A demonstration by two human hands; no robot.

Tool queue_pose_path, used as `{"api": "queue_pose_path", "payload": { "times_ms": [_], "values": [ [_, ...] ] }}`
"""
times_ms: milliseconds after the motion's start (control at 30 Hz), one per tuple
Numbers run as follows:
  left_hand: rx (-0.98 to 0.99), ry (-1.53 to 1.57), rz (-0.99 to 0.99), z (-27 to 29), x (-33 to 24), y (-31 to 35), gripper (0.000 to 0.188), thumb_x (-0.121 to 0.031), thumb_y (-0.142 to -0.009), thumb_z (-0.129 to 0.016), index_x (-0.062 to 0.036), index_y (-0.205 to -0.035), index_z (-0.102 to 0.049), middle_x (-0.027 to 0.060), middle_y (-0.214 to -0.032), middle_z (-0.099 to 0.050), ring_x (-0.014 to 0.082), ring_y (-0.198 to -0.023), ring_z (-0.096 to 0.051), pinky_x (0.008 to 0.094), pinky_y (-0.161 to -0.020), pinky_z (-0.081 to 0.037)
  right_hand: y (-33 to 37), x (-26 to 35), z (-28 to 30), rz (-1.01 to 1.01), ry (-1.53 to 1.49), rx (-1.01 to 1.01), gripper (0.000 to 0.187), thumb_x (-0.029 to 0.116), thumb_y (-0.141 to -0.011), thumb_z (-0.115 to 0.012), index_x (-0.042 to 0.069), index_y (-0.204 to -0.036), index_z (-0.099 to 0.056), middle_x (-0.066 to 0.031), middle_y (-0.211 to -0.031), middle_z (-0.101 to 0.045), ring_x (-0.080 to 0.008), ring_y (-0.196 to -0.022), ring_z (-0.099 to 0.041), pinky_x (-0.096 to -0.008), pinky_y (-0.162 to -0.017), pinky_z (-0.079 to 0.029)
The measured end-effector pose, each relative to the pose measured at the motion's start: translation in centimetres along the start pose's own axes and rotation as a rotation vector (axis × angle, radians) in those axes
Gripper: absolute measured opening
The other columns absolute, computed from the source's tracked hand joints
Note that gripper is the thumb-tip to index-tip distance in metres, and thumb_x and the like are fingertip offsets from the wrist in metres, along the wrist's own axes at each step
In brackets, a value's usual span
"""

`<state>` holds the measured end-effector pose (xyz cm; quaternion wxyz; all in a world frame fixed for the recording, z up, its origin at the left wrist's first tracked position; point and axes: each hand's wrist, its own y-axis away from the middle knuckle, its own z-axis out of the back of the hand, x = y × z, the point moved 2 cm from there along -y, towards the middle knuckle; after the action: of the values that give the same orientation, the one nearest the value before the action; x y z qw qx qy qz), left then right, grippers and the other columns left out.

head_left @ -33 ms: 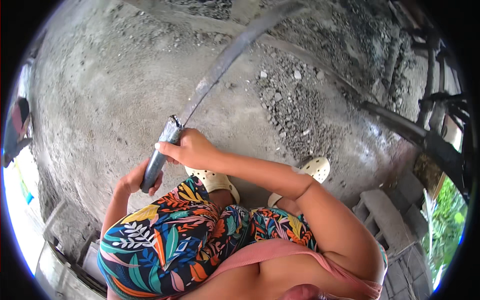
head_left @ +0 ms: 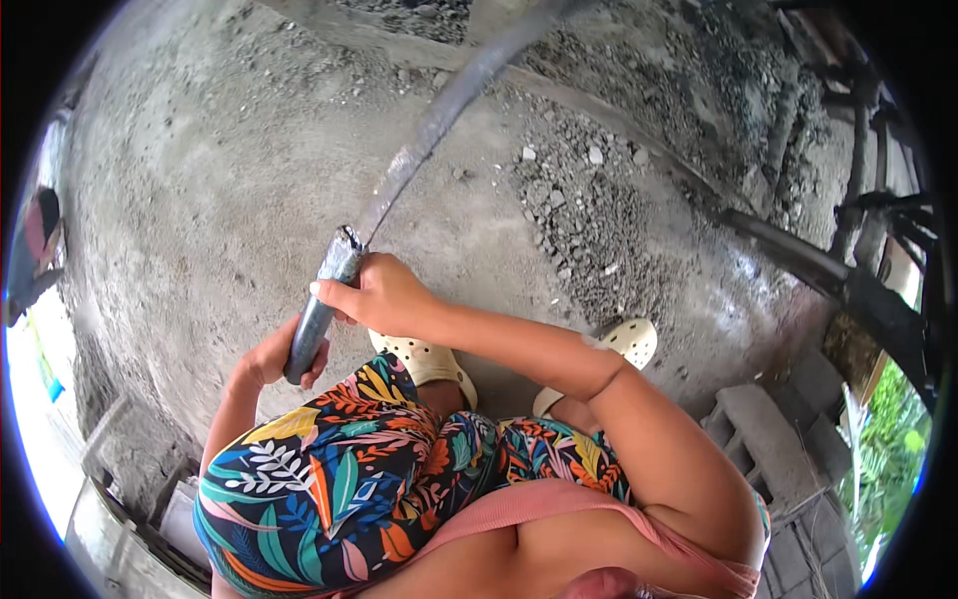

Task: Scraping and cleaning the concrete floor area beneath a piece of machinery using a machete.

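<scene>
A machete is held out in front of my legs, pointing up and away to the right. Its long, curved, dull metal blade comes out of a thick dark-grey cylindrical handle, whose top looks wrapped in shiny silvery material. My left hand is closed around the lower end of this handle. Higher up, my right hand grips near where the blade begins, thumb laid across the front. The blade's far end blurs near the upper edge of the view.
Loose gravel lies on the concrete floor ahead to the right. Concrete blocks stand at my right, near a dark beam. My feet, in cream clogs, are just beyond my hands.
The far part of the blade has shifted slightly to the left and up. Both hands keep the same grip on the machete handle.
</scene>
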<state>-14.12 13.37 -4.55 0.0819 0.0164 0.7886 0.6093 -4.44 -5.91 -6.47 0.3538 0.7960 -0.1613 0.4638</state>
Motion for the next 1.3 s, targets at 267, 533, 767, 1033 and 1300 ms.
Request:
{"api": "queue_pose_path", "payload": {
  "times_ms": [267,533,767,1033,1300],
  "values": [
    [-0.025,0.188,-0.232,-1.7,-1.0,0.9,0.078,-0.07,-0.085,-0.007,-0.0037,-0.073,-0.047,0.0075,-0.049,-0.045,0.0192,-0.039,-0.043,0.0304,-0.043,-0.042,-2.9,0.5,0.5,-0.137,0.017,0.007,0.035,0.033,-0.087,-0.059,0.0,-0.081,-0.066,-0.0071,-0.065,-0.064,-0.0142,-0.056,-0.062,-0.0257,-0.053,-0.05],
    [0.145,0.206,-0.178,-1.7,-1.5,4.2,0.083,-0.08,-0.08,-0.006,-0.0056,-0.071,-0.043,0.0055,-0.044,-0.037,0.0174,-0.033,-0.036,0.0294,-0.036,-0.035,-2.1,2.4,-0.9,-0.043,-0.09,0.033,0.048,0.044,-0.088,-0.056,0.0,-0.074,-0.065,-0.0072,-0.064,-0.064,-0.0153,-0.055,-0.063,-0.0275,-0.052,-0.05],
    [0.211,0.338,-0.205,-2.0,-1.2,2.5,0.092,-0.093,-0.067,-0.01,-0.007,-0.076,-0.042,0.0048,-0.046,-0.037,0.0157,-0.033,-0.033,0.0272,-0.034,-0.03,-2.6,0.7,-0.4,-0.083,-0.252,0.077,0.057,0.053,-0.09,-0.051,0.0,-0.076,-0.064,-0.0084,-0.066,-0.062,-0.0165,-0.057,-0.063,-0.0278,-0.053,-0.052],
    [0.304,0.481,-0.144,-2.5,-6.1,6.1,0.088,-0.093,-0.067,-0.017,-0.0089,-0.077,-0.042,0.0001,-0.042,-0.036,0.0111,-0.029,-0.033,0.0258,-0.03,-0.027,-2.9,2.8,-0.2,0.027,-0.523,0.277,0.057,0.043,-0.088,-0.061,-0.001,-0.121,-0.046,-0.015,-0.106,-0.06,-0.0218,-0.081,-0.066,-0.0323,-0.06,-0.056],
    [0.165,0.595,-0.476,-4.0,-12.6,10.8,0.093,-0.076,-0.083,-0.035,0.0042,-0.131,-0.038,0.0094,-0.073,-0.049,0.012,-0.039,-0.046,0.0252,-0.033,-0.041,-4.9,7.3,0.8,0.118,-0.907,0.15,0.038,0.034,-0.092,-0.058,0.002,-0.109,-0.048,-0.013,-0.1,-0.064,-0.0203,-0.089,-0.065,-0.0321,-0.081,-0.053]
  ]
}}
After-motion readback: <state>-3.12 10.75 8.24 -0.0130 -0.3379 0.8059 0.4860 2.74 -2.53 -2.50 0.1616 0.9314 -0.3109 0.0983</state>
